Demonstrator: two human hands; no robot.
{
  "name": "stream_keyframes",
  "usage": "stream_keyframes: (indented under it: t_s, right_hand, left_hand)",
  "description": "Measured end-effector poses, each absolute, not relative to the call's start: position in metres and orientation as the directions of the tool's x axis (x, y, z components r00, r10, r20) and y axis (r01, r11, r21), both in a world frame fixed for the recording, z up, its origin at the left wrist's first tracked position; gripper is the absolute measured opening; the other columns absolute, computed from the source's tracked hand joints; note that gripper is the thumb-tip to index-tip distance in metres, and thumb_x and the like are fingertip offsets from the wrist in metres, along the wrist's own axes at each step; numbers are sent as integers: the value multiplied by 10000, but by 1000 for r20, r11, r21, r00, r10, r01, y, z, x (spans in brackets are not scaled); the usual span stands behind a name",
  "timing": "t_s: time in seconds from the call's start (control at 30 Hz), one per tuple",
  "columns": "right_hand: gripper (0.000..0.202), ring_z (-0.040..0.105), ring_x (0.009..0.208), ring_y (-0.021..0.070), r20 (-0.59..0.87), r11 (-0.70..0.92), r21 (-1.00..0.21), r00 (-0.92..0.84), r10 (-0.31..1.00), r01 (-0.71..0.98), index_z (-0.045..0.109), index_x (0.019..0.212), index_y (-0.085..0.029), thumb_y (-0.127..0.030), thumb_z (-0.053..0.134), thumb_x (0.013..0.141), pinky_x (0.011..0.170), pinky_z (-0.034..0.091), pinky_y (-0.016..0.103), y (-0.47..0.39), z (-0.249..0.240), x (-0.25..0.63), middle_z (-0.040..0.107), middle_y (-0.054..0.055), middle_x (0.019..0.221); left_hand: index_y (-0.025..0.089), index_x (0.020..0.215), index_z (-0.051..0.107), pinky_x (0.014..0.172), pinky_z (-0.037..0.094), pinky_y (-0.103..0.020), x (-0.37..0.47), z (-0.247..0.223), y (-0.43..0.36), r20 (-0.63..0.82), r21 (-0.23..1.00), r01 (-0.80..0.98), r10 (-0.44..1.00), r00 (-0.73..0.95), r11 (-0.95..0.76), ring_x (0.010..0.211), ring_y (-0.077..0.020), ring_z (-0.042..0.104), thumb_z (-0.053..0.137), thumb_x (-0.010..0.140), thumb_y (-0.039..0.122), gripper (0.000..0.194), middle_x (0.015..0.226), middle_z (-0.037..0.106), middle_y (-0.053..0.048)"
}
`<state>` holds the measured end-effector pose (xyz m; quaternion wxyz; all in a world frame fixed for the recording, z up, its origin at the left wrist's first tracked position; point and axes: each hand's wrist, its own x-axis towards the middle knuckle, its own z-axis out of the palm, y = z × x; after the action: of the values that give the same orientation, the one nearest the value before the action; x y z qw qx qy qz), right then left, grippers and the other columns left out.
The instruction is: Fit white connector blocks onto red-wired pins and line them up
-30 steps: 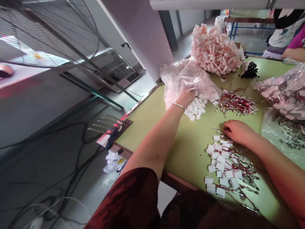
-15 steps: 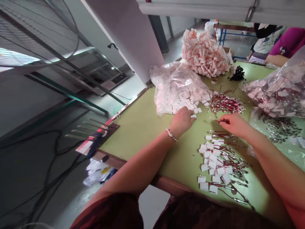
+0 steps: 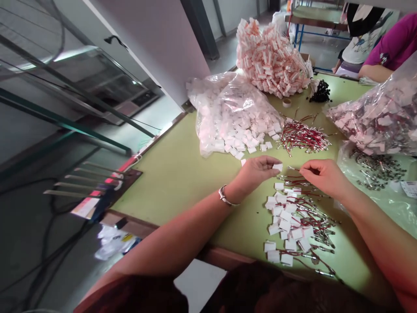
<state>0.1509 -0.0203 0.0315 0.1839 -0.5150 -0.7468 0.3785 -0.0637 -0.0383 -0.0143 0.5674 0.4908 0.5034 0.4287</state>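
Observation:
Between thumb and fingertips, my left hand (image 3: pixel 257 171) pinches a small white plastic connector housing (image 3: pixel 277 167). Facing it, my right hand (image 3: pixel 321 174) is closed on a short red wire, whose silvery metal terminal (image 3: pixel 291 168) points left towards the housing; a small gap separates the two. Below both hands lie several white housings with red wires (image 3: pixel 286 217) attached, in a loose column. Beyond my right hand is a pile of loose red wires (image 3: pixel 302 137) with metal ends. Loose white housings (image 3: pixel 243 138) spill from a clear plastic bag (image 3: pixel 208 104) beyond my left hand.
A large heap of pink-and-white parts (image 3: pixel 273 61) stands at the back, near black pieces (image 3: pixel 321 91) and a tape roll (image 3: pixel 286 103). At right are a filled clear bag (image 3: pixel 381 113) and small metal parts (image 3: pixel 378 167). A pronged rack (image 3: pixel 107 182) sits at the table's left edge. Another person (image 3: pixel 391 48) sits opposite.
My left hand has come away from the loose housings with one white housing, towards my right hand. The wire in my right hand now faces that housing. The view has shifted slightly.

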Motion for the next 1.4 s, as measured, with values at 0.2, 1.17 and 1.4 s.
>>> stream_keyframes:
  t_s: [0.2,1.17,1.4]
  right_hand:
    - [213,381,515,86,-172,168,-789,-474,863,592,653,675,-181,-326,541,782,496,299,249,-18,28,148,509,-29,564]
    - [305,436,515,94,61,625,-464,-682,729,628,655,696,-213,-307,437,887,528,262,264,-33,26,144,584,-20,580]
    - [280,475,523,103,43,578,-477,-639,768,662,656,749,-202,-300,431,883,543,292,258,-36,20,140,630,-3,609]
  left_hand:
    - [150,901,685,752,544,-228,-67,-14,-38,-179,973,-96,954,242,208,695,-81,639,714,669,157,234,792,718,-11]
    - [135,791,636,477,413,-177,-71,-6,-43,-268,930,-107,848,456,352,491,-59,542,785,593,217,261,561,637,32]
    - [135,802,597,501,425,-190,-60,-10,-49,-256,951,-59,879,402,304,491,-55,532,747,631,218,241,535,603,44]
